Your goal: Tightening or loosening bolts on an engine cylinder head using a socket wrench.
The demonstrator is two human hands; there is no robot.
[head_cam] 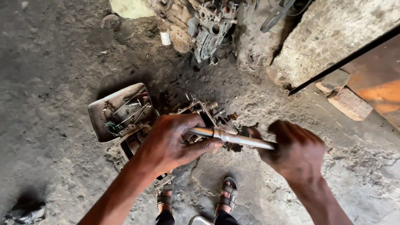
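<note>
My left hand (173, 141) grips one end of a long silver metal tool (233, 138), a socket wrench or extension bar held level. My right hand (293, 150) closes on its other end and looks blurred. Both hands hover above a greasy metal engine part (204, 110) that lies on the dirt floor. Next to that part, on the left, sits a dented metal tray (104, 112) with rods, wires and small pieces inside. My two sandalled feet (227, 196) show below the hands.
A larger engine block (208, 25) stands at the top middle, with a small white cylinder (165, 38) beside it. A concrete block (333, 33) and bricks (350, 104) lie at the upper right. A dark rag (25, 212) rests at the bottom left.
</note>
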